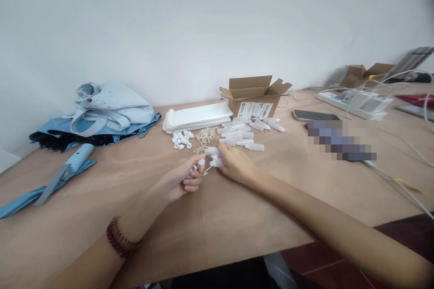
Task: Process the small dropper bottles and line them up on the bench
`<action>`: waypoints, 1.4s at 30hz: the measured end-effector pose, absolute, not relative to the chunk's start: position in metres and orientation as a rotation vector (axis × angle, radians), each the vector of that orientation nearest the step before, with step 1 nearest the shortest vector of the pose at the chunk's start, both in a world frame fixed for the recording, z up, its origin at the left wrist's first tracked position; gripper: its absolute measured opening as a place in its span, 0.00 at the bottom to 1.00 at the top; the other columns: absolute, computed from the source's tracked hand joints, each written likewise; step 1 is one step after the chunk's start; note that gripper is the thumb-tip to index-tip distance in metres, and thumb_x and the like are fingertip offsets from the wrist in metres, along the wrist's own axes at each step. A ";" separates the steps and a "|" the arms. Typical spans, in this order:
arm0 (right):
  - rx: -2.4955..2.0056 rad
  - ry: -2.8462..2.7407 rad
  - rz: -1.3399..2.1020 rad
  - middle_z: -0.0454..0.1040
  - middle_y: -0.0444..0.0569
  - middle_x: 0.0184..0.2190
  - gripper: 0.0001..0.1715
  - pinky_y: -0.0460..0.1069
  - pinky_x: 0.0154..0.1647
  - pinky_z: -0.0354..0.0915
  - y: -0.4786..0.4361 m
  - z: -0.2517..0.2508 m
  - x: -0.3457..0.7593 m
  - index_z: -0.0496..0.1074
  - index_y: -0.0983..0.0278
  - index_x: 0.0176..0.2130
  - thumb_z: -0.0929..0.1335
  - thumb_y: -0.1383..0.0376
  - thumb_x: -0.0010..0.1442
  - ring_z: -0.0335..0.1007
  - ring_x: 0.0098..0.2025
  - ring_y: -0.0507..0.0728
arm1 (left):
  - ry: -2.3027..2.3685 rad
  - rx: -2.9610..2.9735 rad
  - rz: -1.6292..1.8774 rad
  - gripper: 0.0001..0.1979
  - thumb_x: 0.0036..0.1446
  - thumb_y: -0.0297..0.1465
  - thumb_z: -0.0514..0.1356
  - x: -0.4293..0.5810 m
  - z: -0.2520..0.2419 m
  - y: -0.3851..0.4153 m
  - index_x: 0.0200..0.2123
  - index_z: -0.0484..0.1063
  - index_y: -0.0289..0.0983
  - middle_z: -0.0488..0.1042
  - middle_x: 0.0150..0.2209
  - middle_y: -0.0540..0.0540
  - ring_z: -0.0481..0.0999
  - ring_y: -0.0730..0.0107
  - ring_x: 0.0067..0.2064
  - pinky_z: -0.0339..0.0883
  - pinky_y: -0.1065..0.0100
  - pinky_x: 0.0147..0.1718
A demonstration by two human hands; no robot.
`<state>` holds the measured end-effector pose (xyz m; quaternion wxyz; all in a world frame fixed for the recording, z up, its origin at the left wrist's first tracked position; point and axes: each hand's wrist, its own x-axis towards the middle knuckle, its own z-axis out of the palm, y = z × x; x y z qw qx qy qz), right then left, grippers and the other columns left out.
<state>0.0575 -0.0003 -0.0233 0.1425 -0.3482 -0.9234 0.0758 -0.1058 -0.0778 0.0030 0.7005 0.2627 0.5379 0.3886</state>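
Note:
My left hand (186, 179) is curled round small white caps (193, 169), with one pinched near the thumb tip. Close beside it, my right hand (235, 162) is closed on small translucent plastic bottles (216, 161), their necks pointing toward my left hand. Thin white cords trail around these bottles. Just beyond the hands lie a cluster of loose white caps (181, 139), a tangle of white cord loops (205, 135) and a pile of similar bottles (237, 133). My palms hide part of what each hand holds.
Behind the pile stand an open cardboard box (256, 99) and a stack of white sleeves (200, 116). A folded umbrella (76, 158) and a pale cloth bag (111, 106) lie left. Rightward are a phone (315, 115), a blurred-out device (339, 141) and a power strip (356, 104) with cables.

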 end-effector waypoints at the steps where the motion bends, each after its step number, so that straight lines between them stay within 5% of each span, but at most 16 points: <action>1: -1.009 -2.641 0.248 0.72 0.56 0.40 0.15 0.48 0.31 0.57 0.001 -0.024 0.058 0.59 0.66 0.42 0.64 0.70 0.53 0.69 0.38 0.60 | 1.133 0.529 0.889 0.16 0.57 0.38 0.54 -0.110 0.006 -0.077 0.23 0.63 0.34 0.51 0.16 0.58 0.44 0.86 0.13 0.40 0.80 0.10; 5: -1.021 -2.512 0.410 0.72 0.53 0.36 0.14 0.47 0.31 0.57 0.007 -0.030 0.059 0.60 0.65 0.41 0.65 0.63 0.56 0.69 0.36 0.59 | 1.027 0.502 1.025 0.09 0.54 0.33 0.53 -0.116 0.012 -0.078 0.30 0.67 0.34 0.62 0.25 0.52 0.57 0.82 0.17 0.44 0.80 0.10; 9: -0.991 -2.384 0.506 0.73 0.52 0.35 0.14 0.47 0.33 0.59 0.011 -0.032 0.058 0.62 0.65 0.38 0.68 0.62 0.53 0.68 0.36 0.59 | 1.209 0.707 0.993 0.11 0.51 0.35 0.61 -0.108 0.003 -0.081 0.24 0.66 0.33 0.55 0.20 0.56 0.50 0.85 0.16 0.42 0.80 0.11; 15: -0.878 -2.319 0.612 0.74 0.52 0.35 0.15 0.48 0.34 0.61 0.003 -0.031 0.055 0.64 0.66 0.41 0.68 0.66 0.53 0.70 0.36 0.58 | 1.409 0.945 1.115 0.17 0.50 0.40 0.64 -0.094 -0.017 -0.080 0.37 0.70 0.34 0.49 0.16 0.60 0.45 0.84 0.16 0.39 0.78 0.13; 20: -0.795 -2.262 0.642 0.75 0.52 0.37 0.16 0.48 0.36 0.62 -0.003 -0.035 0.053 0.65 0.67 0.43 0.68 0.65 0.53 0.71 0.38 0.58 | 1.430 1.002 1.125 0.16 0.49 0.40 0.64 -0.094 -0.018 -0.081 0.36 0.71 0.35 0.49 0.15 0.60 0.45 0.83 0.16 0.39 0.77 0.14; 27: -0.922 -2.167 0.696 0.74 0.49 0.32 0.15 0.46 0.31 0.60 -0.002 -0.031 0.052 0.66 0.66 0.38 0.70 0.67 0.48 0.69 0.33 0.56 | 1.778 1.521 1.114 0.12 0.52 0.36 0.60 -0.098 -0.014 -0.082 0.37 0.78 0.38 0.70 0.24 0.50 0.64 0.75 0.23 0.55 0.74 0.20; 37: -0.854 -2.304 0.666 0.73 0.52 0.40 0.20 0.47 0.38 0.61 -0.003 -0.034 0.054 0.62 0.66 0.45 0.68 0.67 0.51 0.69 0.41 0.58 | 1.778 1.482 1.171 0.12 0.51 0.39 0.60 -0.095 -0.018 -0.081 0.32 0.76 0.37 0.64 0.16 0.55 0.58 0.76 0.18 0.51 0.73 0.19; 42: -0.886 -2.452 0.519 0.72 0.52 0.36 0.13 0.47 0.32 0.58 0.001 -0.032 0.057 0.61 0.64 0.40 0.66 0.62 0.55 0.68 0.36 0.58 | 1.801 1.541 1.189 0.09 0.51 0.37 0.59 -0.097 -0.013 -0.082 0.29 0.73 0.37 0.65 0.19 0.54 0.60 0.75 0.21 0.52 0.73 0.21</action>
